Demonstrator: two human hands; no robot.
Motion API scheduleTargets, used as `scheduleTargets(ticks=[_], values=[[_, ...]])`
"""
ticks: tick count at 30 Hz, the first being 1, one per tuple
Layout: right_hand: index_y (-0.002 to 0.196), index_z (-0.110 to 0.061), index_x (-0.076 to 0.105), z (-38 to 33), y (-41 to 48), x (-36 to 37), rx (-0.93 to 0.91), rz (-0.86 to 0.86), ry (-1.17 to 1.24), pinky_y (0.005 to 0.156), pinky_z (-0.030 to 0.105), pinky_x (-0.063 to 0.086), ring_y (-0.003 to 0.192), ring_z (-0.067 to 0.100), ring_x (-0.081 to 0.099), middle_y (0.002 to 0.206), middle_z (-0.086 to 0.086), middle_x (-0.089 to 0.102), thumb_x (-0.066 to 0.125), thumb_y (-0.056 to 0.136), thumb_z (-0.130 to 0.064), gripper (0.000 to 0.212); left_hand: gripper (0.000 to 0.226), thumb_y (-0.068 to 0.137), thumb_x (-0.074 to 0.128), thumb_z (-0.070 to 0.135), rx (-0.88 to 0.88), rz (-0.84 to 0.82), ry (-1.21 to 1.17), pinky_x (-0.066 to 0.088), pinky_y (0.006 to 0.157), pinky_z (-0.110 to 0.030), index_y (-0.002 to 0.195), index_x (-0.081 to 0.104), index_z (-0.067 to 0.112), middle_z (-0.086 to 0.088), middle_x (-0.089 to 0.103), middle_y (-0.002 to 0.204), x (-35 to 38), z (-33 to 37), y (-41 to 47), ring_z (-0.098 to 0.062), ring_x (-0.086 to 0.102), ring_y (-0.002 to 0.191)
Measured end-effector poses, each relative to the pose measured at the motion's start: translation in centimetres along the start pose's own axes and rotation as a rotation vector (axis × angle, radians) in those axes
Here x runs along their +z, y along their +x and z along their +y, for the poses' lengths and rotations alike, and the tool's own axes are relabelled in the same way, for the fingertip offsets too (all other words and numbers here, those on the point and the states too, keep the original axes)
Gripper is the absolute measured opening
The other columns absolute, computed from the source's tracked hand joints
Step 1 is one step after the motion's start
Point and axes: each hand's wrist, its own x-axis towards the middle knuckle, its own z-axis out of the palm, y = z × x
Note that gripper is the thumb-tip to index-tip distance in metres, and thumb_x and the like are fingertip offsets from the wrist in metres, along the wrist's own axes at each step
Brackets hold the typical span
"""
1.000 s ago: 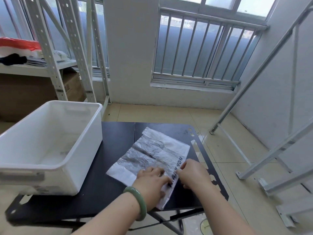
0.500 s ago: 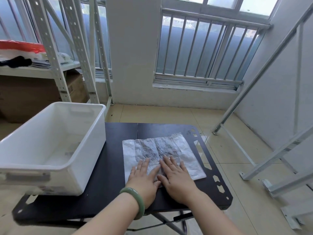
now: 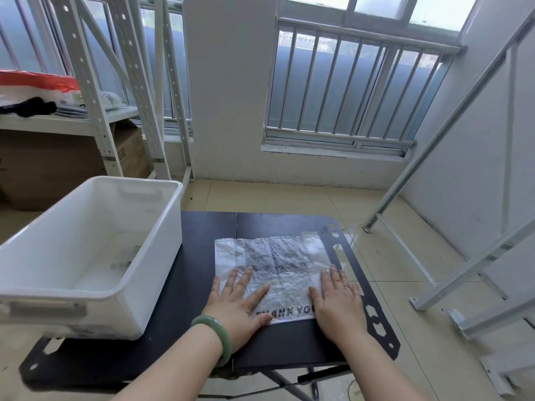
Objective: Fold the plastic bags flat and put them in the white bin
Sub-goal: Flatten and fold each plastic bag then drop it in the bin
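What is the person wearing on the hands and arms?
The left hand and right hand are bare, without gloves. No sleeves show on the forearms. The left wrist carries a smooth, round green bangle. A thin ring may sit on one right finger; too small to tell.

The plastic bag (image 3: 272, 264) is a cloudy, see-through white, crinkled to grey where the black tabletop (image 3: 199, 256) shows through, with dark block lettering along its near edge. The bin (image 3: 86, 250) is plain white. A jade-green bangle (image 3: 215, 334) circles the left wrist. The floor tiles (image 3: 376, 256) are pale beige.
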Motion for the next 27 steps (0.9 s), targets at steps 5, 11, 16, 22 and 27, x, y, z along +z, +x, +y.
scheduleTargets(ticks=[5,11,16,22,27], values=[[0.144,-0.015,0.036,-0.4,-0.2,-1.2,0.129,0.203,0.248,0.112,0.034,0.028,0.138,0.02,0.033,0.148,0.002,0.04,0.05,0.094,-0.029,0.054,0.035,0.089,0.049,0.031,0.261,0.279,-0.03,0.027,0.108,-0.042,0.12,0.054,0.046,0.001,0.032,0.149,-1.8,0.5,0.2,-0.027,0.033,0.136],[0.131,-0.014,0.046,-1.0,-0.2,-2.9,0.323,0.203,0.591,0.076,0.032,0.044,0.096,0.022,0.054,0.105,0.001,0.058,0.065,0.081,-0.012,0.054,0.046,0.09,0.042,0.007,0.238,0.237,-0.194,0.035,0.084,-0.023,0.121,0.056,0.037,0.003,0.042,0.12,-1.2,1.1,-0.3,-0.017,0.042,0.111],[0.101,0.0,0.065,-0.7,0.2,-3.1,0.565,0.091,1.124,0.083,0.046,0.055,0.083,0.031,0.067,0.089,0.009,0.07,0.076,0.073,-0.014,0.033,0.029,0.09,0.038,0.044,0.174,0.236,-0.136,0.037,0.095,-0.034,0.113,0.054,0.035,0.008,0.042,0.119,-1.2,1.3,-0.6,-0.017,0.042,0.113],[0.089,0.0,0.063,-1.3,0.0,-4.3,0.688,-0.179,1.39,0.056,0.042,0.058,0.071,0.033,0.066,0.097,0.02,0.066,0.08,0.067,-0.013,0.031,0.035,0.094,0.04,0.018,0.092,0.236,-0.009,0.03,0.098,-0.034,0.125,0.046,0.033,0.005,0.04,0.13,-2.1,1.3,-0.6,-0.018,0.039,0.121],[0.09,0.0,0.055,-3.8,-1.0,-5.0,0.651,-0.302,1.479,0.048,0.029,0.05,0.063,0.027,0.057,0.074,0.016,0.059,0.059,0.087,-0.005,0.007,0.066,0.084,0.047,0.016,0.209,0.256,-0.365,0.028,0.107,-0.019,0.144,0.027,0.033,0.013,0.033,0.138,-1.6,1.6,-0.8,-0.009,0.037,0.127]])
